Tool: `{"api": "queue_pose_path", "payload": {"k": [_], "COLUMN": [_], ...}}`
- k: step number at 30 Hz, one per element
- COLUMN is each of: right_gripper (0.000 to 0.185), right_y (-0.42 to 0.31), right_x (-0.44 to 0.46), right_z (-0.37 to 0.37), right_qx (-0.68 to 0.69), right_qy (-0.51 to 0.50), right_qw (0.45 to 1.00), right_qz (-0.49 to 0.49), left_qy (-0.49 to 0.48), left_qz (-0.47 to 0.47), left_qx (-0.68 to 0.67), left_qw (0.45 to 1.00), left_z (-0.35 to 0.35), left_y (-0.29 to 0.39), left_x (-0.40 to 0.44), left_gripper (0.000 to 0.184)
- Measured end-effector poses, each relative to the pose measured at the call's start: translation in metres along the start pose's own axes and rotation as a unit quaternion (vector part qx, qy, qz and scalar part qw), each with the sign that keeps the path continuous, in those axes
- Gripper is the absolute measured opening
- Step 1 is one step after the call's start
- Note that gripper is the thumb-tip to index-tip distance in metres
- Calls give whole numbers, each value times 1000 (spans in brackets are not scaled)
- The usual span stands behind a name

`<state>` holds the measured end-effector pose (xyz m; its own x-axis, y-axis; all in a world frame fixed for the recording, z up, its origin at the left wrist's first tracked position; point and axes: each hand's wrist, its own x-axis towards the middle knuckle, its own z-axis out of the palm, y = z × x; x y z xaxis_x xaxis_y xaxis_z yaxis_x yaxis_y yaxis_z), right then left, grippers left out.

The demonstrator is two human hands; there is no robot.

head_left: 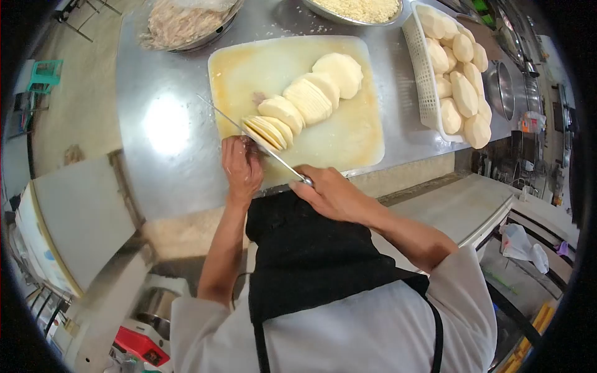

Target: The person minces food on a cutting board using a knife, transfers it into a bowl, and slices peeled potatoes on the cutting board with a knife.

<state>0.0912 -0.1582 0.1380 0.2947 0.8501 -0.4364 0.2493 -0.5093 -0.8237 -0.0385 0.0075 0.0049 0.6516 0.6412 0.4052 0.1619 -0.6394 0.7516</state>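
Observation:
My right hand point(329, 191) is closed round the handle of a knife point(273, 155), whose thin blade runs up and left over the near-left part of a pale cutting board point(348, 137). Beside the blade, my left hand point(241, 163) has its fingers bent and pressed together at the near end of a row of sliced peeled potato point(309, 101). What those fingers hold, if anything, is hidden. The slices lean on one another in a diagonal line across the board, with thin ones point(267, 132) fanned out nearest the blade and a wide piece point(339, 73) at the far end.
A white basket point(424, 87) of peeled potatoes stands at the right on the metal table point(165, 180). Beyond the board are a bowl of shredded food point(186, 25) and a metal bowl of small pale pieces point(360, 12). Metal bowls point(499, 90) sit right of the basket.

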Motion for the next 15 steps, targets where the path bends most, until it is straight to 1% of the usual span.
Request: {"api": "queue_pose_path", "payload": {"k": [2,5,8,11,12,15], "right_gripper": [39,40,38,37,36,37], "right_y": [27,31,-5,-24,-29,-18], "right_x": [26,40,17,-13,-17,-18], "right_z": [22,27,7,-6,-9,-3], "right_qx": [-29,-53,-12,15,20,8], "right_qy": [23,18,-1,-7,-16,-1], "right_qw": [999,998,1000,1000,999,1000], "right_qz": [-34,-33,0,21,31,21], "left_qy": [-1,9,14,19,22,8], "left_qz": [-2,1,-2,-10,-10,-21], "left_qx": [7,11,6,10,11,12], "left_qw": [1000,1000,1000,1000,1000,1000], "left_z": [1,1,2,0,1,0], "left_y": [-2,-2,1,4,4,3], "left_x": [-3,-3,-1,-4,-3,-5], "left_gripper": [21,22,22,20,20,19]}}
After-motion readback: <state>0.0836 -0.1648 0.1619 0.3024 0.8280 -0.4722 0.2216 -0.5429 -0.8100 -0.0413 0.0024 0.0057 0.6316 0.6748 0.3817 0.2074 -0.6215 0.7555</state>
